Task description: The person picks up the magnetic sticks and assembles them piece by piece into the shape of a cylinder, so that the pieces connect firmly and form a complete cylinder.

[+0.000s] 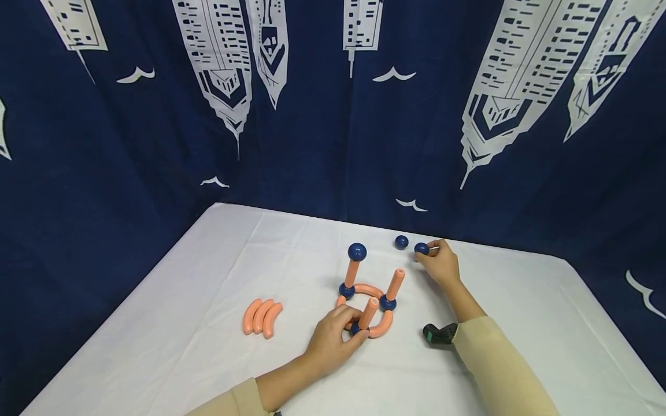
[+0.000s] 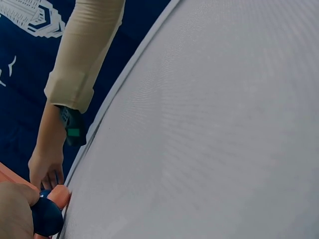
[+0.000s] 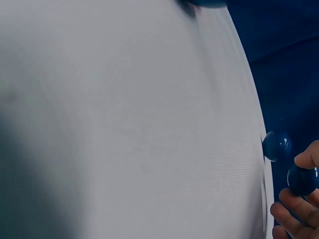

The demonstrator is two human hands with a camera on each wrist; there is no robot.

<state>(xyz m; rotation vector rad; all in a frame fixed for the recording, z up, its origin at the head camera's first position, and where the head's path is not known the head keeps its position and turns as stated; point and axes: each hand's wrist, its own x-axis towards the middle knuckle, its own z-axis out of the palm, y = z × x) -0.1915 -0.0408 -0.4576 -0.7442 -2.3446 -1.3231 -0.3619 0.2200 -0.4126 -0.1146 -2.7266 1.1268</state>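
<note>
At the back of the table my right hand pinches a dark blue ball between thumb and fingers; the right wrist view shows the same grip on the ball. A second blue ball lies just left of it. My left hand holds the near blue joint ball of a ring built from curved orange rods and blue balls. Upright orange sticks rise from the ring's balls. One upright, at the far left, carries a blue ball on top; the other two have bare tops.
Several loose curved orange pieces lie side by side left of the ring. A black device sits at my right sleeve cuff. White cloth covers the table, and a dark blue printed curtain hangs behind its far edge.
</note>
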